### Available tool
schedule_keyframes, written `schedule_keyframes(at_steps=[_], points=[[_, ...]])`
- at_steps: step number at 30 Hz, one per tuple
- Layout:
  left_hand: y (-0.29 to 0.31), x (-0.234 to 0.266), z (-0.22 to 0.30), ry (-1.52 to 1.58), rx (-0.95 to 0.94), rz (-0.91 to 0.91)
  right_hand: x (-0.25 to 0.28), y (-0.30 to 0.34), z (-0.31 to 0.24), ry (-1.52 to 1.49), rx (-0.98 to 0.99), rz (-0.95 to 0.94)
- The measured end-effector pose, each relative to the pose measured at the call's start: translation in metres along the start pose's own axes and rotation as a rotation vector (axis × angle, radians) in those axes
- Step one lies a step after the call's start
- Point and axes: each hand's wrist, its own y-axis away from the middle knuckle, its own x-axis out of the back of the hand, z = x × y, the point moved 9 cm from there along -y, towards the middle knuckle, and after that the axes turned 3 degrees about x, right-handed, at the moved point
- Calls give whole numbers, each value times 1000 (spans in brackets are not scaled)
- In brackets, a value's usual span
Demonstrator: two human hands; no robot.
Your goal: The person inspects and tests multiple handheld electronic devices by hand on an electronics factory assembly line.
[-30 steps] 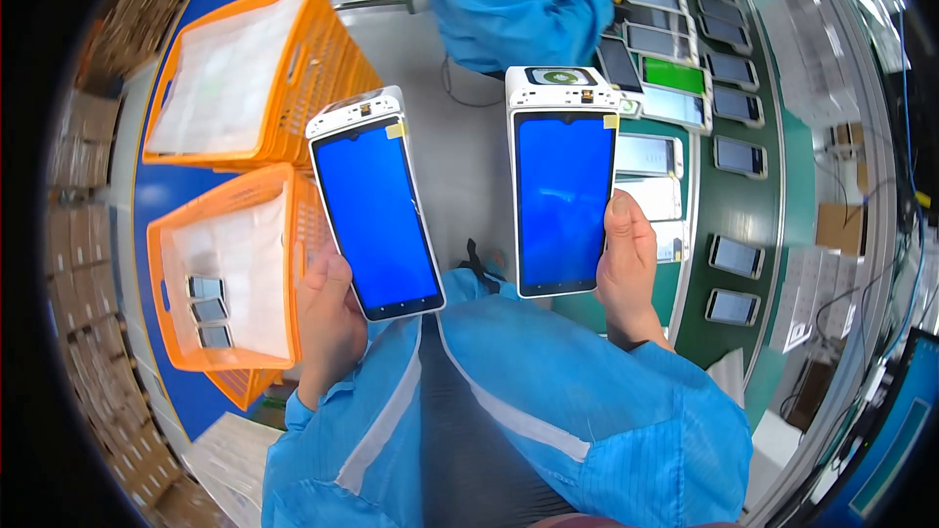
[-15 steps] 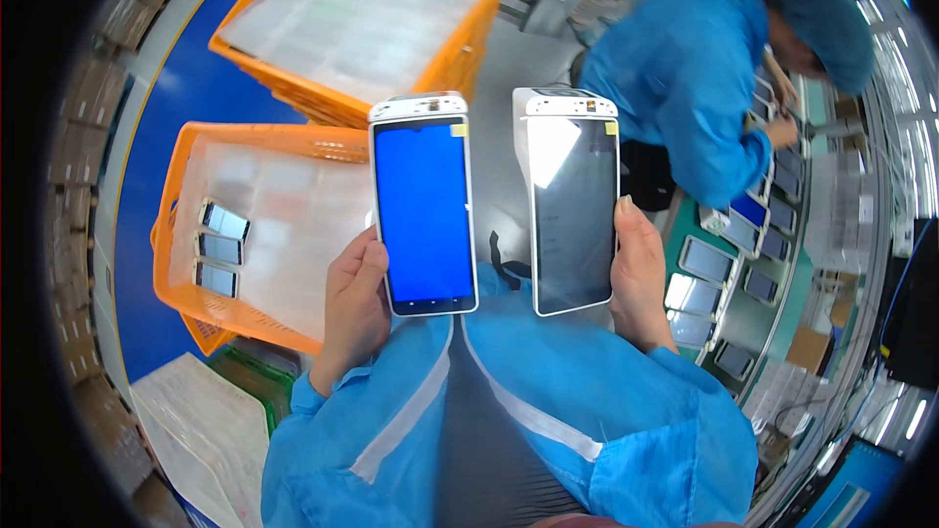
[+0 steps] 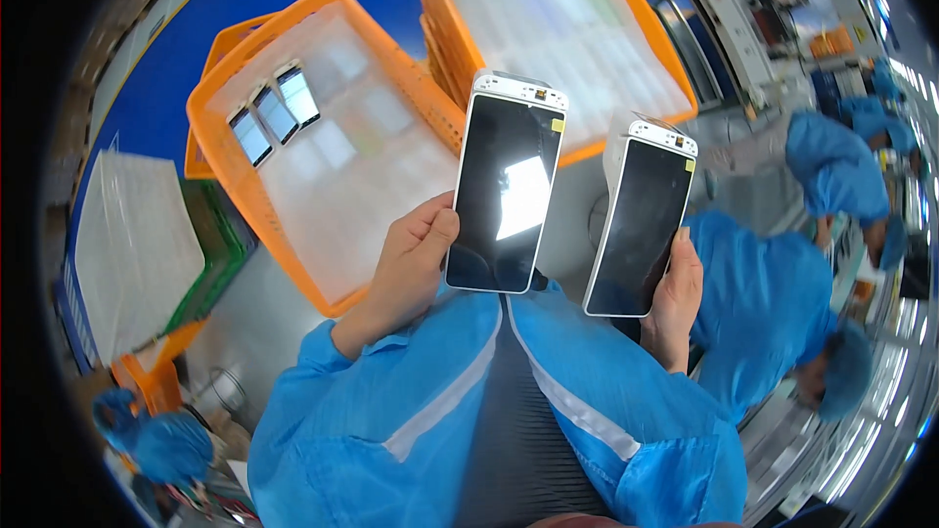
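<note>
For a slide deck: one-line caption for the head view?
Left hand and right hand each hold a dark-screened handheld device above an orange crate with three more.

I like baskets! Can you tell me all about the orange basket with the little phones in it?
The orange basket is plastic with lattice walls and a pale liner inside. It sits tilted in view, left of the left hand, not touched. Three small phones lie in a row near its far corner, screens up. A second orange basket lies beside it.

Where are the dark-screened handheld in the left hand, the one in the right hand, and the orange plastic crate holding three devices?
left handheld (image 3: pixel 506 196), head view, screen centre
right handheld (image 3: pixel 641 230), head view, screen centre
orange crate (image 3: pixel 227 152), head view, left rim
</note>
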Motion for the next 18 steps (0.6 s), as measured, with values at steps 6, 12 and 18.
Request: schedule_keyframes(at_steps=[6, 12, 18], points=[[-16, 11, -5, 100, -106, 225, -31, -70, -18, 70, -9, -295], [-18, 19, 9, 175, -212, 429, -69, -113, -14, 75, -46, -470], [-7, 54, 19, 115, -233, 433, -111, -122, 2, 112, -49, -516]])
